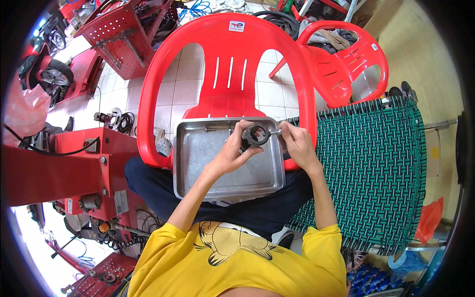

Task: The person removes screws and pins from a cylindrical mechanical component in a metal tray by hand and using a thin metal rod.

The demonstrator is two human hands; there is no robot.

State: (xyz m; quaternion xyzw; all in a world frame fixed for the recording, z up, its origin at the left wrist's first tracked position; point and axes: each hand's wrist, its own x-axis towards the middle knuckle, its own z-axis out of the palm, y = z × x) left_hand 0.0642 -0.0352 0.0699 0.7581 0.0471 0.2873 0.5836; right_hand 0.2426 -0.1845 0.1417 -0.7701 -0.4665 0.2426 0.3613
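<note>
The step in hand seems to be working a slim metal rod (276, 132) at the side of a dark ring-shaped part (251, 139) — the next move likely calls for a steady left grip. The left hand (233, 151) grips the part; the right hand (299, 145) pinches the rod. The part sits between them — above the tray (198, 153), near its far right corner.

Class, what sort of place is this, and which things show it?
Probably a motorcycle repair workshop: a black-tyred motorbike wheel, a red perforated metal stand and a dark ring-shaped metal part.
</note>
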